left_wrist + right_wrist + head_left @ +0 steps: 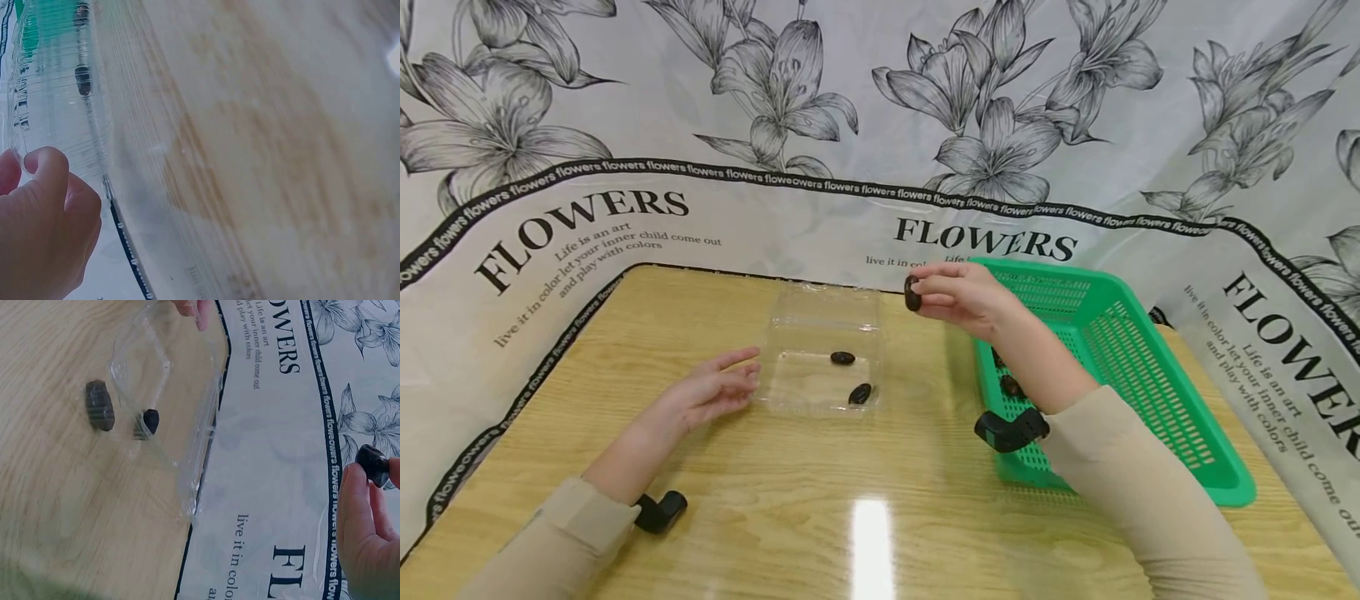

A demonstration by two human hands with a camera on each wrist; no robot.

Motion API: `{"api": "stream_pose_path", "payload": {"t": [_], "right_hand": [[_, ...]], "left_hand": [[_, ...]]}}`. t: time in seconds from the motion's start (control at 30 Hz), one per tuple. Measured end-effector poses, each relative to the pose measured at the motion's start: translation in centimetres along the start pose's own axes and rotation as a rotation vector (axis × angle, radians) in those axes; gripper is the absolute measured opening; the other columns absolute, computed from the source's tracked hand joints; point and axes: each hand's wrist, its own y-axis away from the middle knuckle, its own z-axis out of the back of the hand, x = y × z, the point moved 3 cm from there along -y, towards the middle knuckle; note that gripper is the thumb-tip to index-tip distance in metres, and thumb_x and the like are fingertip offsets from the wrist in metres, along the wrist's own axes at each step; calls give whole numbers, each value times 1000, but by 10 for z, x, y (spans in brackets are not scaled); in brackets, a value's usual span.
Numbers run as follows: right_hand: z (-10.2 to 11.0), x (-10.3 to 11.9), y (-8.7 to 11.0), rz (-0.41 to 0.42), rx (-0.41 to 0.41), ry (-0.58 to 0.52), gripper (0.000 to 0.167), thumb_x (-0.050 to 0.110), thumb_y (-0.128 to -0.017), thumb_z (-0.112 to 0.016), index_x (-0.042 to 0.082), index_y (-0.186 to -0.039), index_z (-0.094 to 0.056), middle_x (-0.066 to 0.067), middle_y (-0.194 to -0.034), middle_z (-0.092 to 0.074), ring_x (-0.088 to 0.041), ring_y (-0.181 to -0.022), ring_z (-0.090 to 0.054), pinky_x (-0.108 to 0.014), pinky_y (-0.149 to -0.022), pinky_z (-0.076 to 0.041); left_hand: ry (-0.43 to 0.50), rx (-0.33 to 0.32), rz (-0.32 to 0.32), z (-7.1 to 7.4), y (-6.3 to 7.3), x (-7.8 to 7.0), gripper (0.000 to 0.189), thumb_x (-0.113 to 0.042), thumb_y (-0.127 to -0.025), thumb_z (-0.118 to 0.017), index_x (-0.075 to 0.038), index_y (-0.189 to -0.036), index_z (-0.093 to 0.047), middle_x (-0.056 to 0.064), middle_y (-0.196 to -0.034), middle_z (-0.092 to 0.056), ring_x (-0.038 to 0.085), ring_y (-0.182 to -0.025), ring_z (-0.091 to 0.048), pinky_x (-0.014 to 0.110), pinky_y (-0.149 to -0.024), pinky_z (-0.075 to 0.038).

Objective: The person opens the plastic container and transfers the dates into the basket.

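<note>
My right hand pinches a dark, glossy oval piece that looks like a date between thumb and fingertips, raised beside the green basket. At the left side of a clear plastic box is my left hand, its fingers loosely bent and fingertips right at the wall. Inside that box lie two more dark oval pieces, one farther back and one by the front right corner. The box's clear lid is folded back towards the cloth.
A green plastic basket with slotted walls stands on the right. Several dark pieces lie in it, partly hidden by my right forearm. Behind the wooden table hangs a white cloth with flowers and lettering.
</note>
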Motion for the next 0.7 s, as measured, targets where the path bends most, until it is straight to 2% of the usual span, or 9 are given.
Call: {"api": "stream_pose_path", "payload": {"t": [0.07,0.13,0.3,0.43,0.53,0.7], "right_hand": [[9,2,5,-2,-13,-16,22,-10,-87,-52,3,-101,-62,-27,-139,-35,-15,-77,-66,-28,-77,-52],[18,4,11,-4,-13,-32,22,-10,-88,-51,8,-91,-63,-27,-140,-33,-15,-79,-67,-28,-76,-52],[40,10,23,-7,-1,-80,26,-11,-87,-51,9,-85,-68,-27,-142,-28,-17,-83,-67,-28,-78,-52],[58,11,30,-4,18,-109,24,-11,-87,-53,7,-86,-70,-19,-117,-55,-18,-84,-66,-29,-78,-52],[73,11,34,4,37,-120,25,-10,-88,-51,6,-87,-70,-9,-95,-65,-19,-85,-66,-29,-76,-52],[96,7,37,-3,47,-82,25,-8,-90,-51,9,-90,-70,-6,-95,-65,-18,-86,-66,-29,-76,-52]], "left_hand": [[1,-2,3,-1,0,0,77,11,-89,-52,-3,-149,-6,9,-122,-31,8,-82,-50,20,-67,-44],[-1,-4,5,-1,1,0,76,12,-89,-51,-2,-149,-6,10,-123,-31,8,-82,-50,20,-67,-44],[-2,-5,1,-2,1,0,73,12,-90,-46,-3,-149,-7,9,-123,-31,9,-83,-50,20,-67,-44],[-1,-1,1,-3,2,-1,72,12,-90,-45,-3,-149,-6,9,-122,-31,9,-83,-50,20,-67,-45],[10,8,-4,-4,2,-1,76,12,-89,-50,-3,-149,-6,10,-123,-30,9,-84,-50,20,-67,-44],[22,21,-15,-4,1,-2,81,10,-87,-56,-3,-149,-6,11,-124,-29,9,-85,-50,20,-68,-44]]}}
